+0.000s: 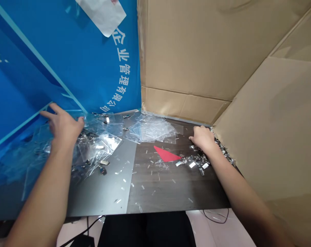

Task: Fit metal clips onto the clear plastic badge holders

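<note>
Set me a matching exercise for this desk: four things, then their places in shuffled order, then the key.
Things:
1. left hand
2. right hand
3. red triangular piece
4. heap of clear plastic bags

Places:
A. On small metal parts by the cardboard wall
B. On the dark tabletop, in front of the bags
C. Reaching in front of the blue banner
D. At the back, where banner meets cardboard

Pairs: 1-C, 2-A, 3-B, 4-D
</note>
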Demonstrator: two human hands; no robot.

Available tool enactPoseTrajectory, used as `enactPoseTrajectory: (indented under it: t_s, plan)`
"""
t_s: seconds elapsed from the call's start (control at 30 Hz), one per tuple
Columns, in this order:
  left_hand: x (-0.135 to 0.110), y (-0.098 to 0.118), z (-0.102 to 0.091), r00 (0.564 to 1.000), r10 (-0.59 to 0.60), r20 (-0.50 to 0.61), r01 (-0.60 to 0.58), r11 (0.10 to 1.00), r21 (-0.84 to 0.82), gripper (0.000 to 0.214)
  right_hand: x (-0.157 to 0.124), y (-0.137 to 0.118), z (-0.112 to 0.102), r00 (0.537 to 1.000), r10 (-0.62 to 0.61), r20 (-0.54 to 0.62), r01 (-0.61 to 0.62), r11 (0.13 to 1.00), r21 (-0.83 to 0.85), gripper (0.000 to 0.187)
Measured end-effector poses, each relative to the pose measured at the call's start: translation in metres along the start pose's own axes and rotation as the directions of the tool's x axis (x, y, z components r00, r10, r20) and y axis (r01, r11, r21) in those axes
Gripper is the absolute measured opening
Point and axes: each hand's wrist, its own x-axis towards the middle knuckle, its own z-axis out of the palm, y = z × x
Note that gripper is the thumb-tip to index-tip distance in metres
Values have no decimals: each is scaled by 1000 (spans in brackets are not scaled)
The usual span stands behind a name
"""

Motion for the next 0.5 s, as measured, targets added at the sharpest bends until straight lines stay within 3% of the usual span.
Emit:
enactPoseTrajectory:
  t_s: [0.07,0.13,0.3,0.37,0.4,0.47,0.5]
  plan:
    - [-2,-2,4,998,-24,-58,29,997,71,120,4,2,1,999,4,45,-5,1000,3,37]
    - [-5,2,9,994,17,-103,-4,991,131,109,7,2,4,998,3,59,-3,1000,11,33]
    - [-15,21,43,945,284,-161,-226,924,307,53,9,4,6,998,-2,59,1,1000,22,40]
    - [-20,27,69,914,401,-60,-367,881,298,45,10,5,5,998,1,62,-3,1000,20,42]
    - [-24,29,85,866,493,86,-498,832,245,44,11,6,5,998,6,69,-7,1000,17,41]
    - [-32,29,114,651,649,394,-721,691,52,47,13,7,4,996,17,86,-17,1000,7,39]
    - [-37,27,127,550,670,498,-767,641,-16,51,14,8,3,995,24,95,-24,1000,1,39]
